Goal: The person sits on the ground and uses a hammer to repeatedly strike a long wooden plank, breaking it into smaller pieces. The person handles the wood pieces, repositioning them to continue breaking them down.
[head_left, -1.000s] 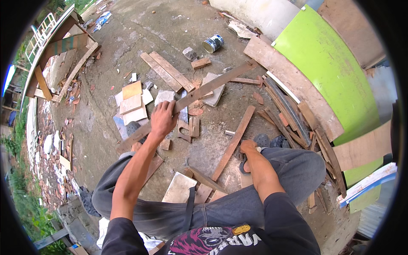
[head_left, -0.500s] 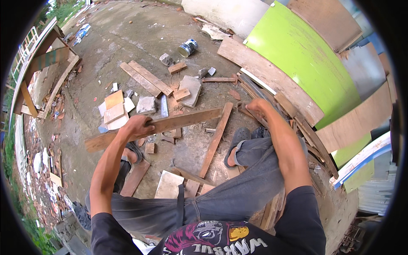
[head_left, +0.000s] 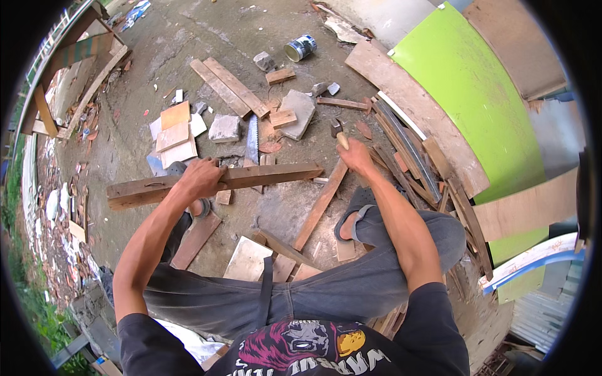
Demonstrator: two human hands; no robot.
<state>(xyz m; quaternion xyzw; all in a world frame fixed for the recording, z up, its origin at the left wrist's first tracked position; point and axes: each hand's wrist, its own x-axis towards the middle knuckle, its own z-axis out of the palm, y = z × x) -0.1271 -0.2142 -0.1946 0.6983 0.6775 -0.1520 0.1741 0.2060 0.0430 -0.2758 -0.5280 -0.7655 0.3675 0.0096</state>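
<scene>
My left hand [head_left: 202, 179] is closed over a long wooden plank [head_left: 269, 177], gripping it near its middle. The plank lies roughly level in front of me, and a bent nail seems to stick out of its left part. In my right hand [head_left: 359, 156] is a hammer [head_left: 337, 128]; the fist wraps its pale wooden handle, and the dark head points away from me. Below the hammer, a narrow wooden strip [head_left: 320, 207] slants across the ground near the plank's right end. Beyond the plank lies a saw blade [head_left: 252, 141].
Past the plank are two boards [head_left: 227, 84], a grey stone block [head_left: 224, 128], a concrete slab [head_left: 300, 113] and a paint can [head_left: 300, 47]. Long wood strips [head_left: 401, 150] pile up at right, beside a lime-green panel [head_left: 470, 88]. A white tile-like piece [head_left: 246, 258] lies between my legs.
My right hand has come away from the wood pile toward the middle, and the hammer now shows in it. The plank, still in my left hand, has turned closer to level.
</scene>
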